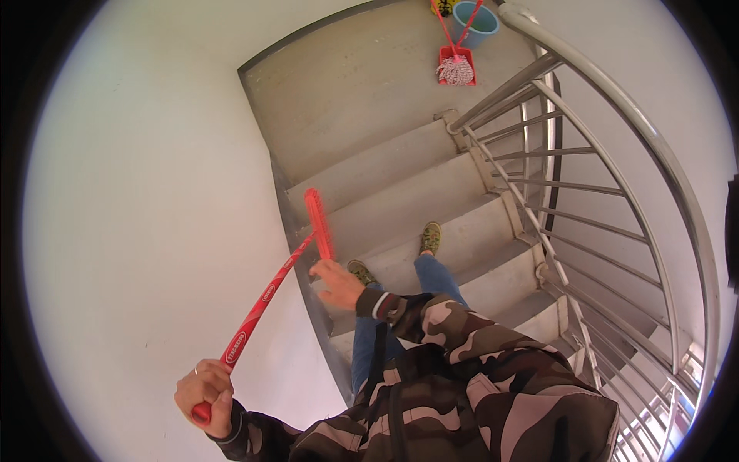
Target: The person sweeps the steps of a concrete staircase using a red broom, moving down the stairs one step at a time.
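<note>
My left hand (205, 395) is closed around the lower end of a red broom handle (254, 315), which bears printed writing. The handle slants up and away along the white wall to the red-bristled broom head (318, 222). That head looks raised, in front of the stairs' wall side, though its exact height is hard to tell. Just below the bristle tips is my right hand (339, 286), fingers apart and slightly blurred, with nothing in its grasp. Whether its fingertips touch the bristles I cannot tell.
Concrete steps (398, 179) descend to a landing (346, 86). On it stand a light-blue bucket (476, 37) and a red dustpan (441, 58) with a string mop head (456, 70). A metal railing (641, 121) bounds the right; a white wall (156, 190) bounds the left.
</note>
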Motion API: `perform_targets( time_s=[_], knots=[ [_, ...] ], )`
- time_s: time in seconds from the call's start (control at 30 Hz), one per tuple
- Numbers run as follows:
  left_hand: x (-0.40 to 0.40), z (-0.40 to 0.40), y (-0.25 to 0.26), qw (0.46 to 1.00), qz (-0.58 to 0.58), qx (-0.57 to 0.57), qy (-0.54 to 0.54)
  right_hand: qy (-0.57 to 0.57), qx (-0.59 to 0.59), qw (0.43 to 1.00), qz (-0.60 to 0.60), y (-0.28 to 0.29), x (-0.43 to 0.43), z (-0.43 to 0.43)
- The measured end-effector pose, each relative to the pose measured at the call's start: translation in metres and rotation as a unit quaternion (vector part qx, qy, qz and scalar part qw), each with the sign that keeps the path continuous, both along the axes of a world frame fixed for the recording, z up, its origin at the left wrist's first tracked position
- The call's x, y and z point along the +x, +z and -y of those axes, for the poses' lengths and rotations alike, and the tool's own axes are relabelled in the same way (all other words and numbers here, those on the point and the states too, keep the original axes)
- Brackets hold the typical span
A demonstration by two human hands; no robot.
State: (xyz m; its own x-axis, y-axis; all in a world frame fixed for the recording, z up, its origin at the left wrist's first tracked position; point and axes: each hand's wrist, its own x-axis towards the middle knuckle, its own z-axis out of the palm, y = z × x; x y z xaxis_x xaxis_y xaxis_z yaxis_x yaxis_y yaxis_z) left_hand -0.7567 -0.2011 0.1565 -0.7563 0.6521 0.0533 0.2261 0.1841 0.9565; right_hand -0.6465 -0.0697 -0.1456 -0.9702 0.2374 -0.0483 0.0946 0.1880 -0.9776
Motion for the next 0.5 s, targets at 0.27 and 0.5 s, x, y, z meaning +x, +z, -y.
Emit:
perform_targets(
  time_s=[0.27,0.5],
  knots=[
    [0.016,-0.038,-0.130,0.984,0.076,-0.003,0.164,-0.073,0.156,0.894,0.413,-0.061,0.287,-0.248],
    [0.064,-0.091,-0.180,0.922,0.010,0.008,0.387,-0.310,0.160,0.795,0.496,-0.085,0.454,-0.303]
  ],
)
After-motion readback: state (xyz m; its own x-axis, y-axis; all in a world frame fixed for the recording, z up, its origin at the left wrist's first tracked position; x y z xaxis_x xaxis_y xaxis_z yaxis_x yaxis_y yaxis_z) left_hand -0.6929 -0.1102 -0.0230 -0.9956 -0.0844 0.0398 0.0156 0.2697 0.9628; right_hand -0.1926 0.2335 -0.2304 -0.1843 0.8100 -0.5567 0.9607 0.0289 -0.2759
